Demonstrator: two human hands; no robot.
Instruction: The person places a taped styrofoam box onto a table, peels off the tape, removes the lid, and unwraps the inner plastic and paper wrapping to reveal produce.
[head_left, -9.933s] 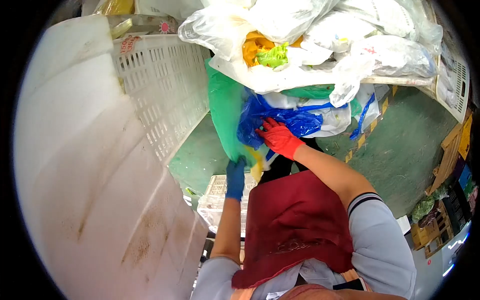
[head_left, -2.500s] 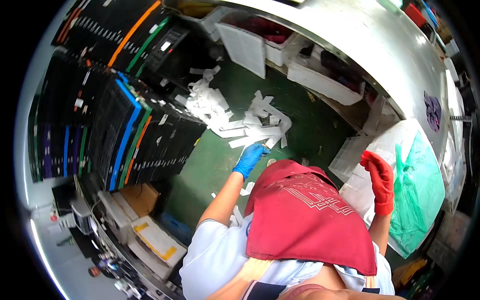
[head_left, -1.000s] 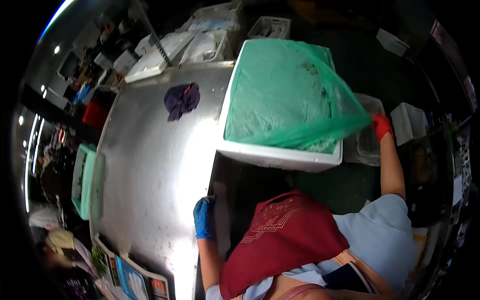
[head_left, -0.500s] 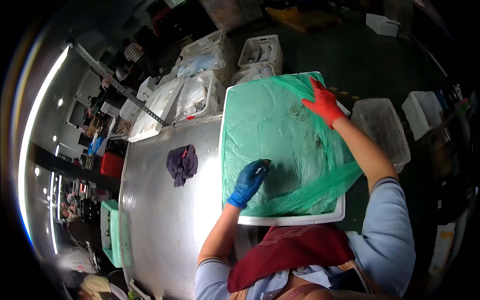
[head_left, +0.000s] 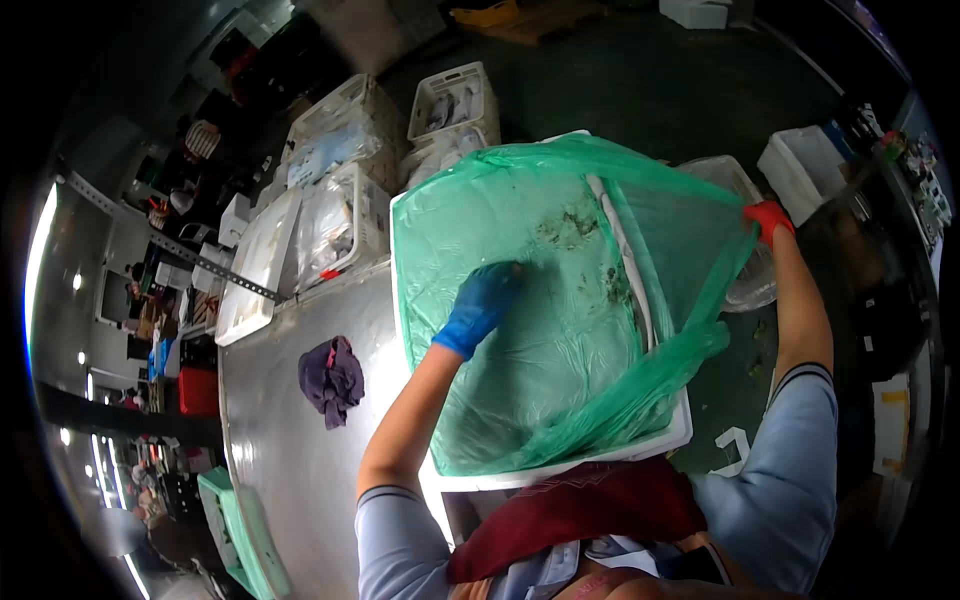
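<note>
A white foam box (head_left: 678, 432) stands in front of me, lined with a thin green plastic bag (head_left: 500, 215). The bag's film lies over the box's contents, and dark bits (head_left: 568, 230) show near its right side. In a red glove, my right hand (head_left: 768, 220) is closed on the bag's edge, holding it stretched out past the right side of the box. My left hand (head_left: 482, 298), gloved in blue, rests low over the middle of the film with its fingers curled. A small brownish spot shows at its fingertips; what they hold, if anything, I cannot make out.
A crumpled dark purple cloth (head_left: 332, 382) lies on the metal table (head_left: 270, 400) at left. Beyond it stand white crates (head_left: 370, 215) and a crate of fish (head_left: 452, 100). A translucent bin (head_left: 735, 180) and a white box (head_left: 800, 165) are at right.
My right hand has closed on the bag's edge and pulled it outward to the right, baring part of the box's right rim. The left hand's fingers have curled further. The view has shifted.
</note>
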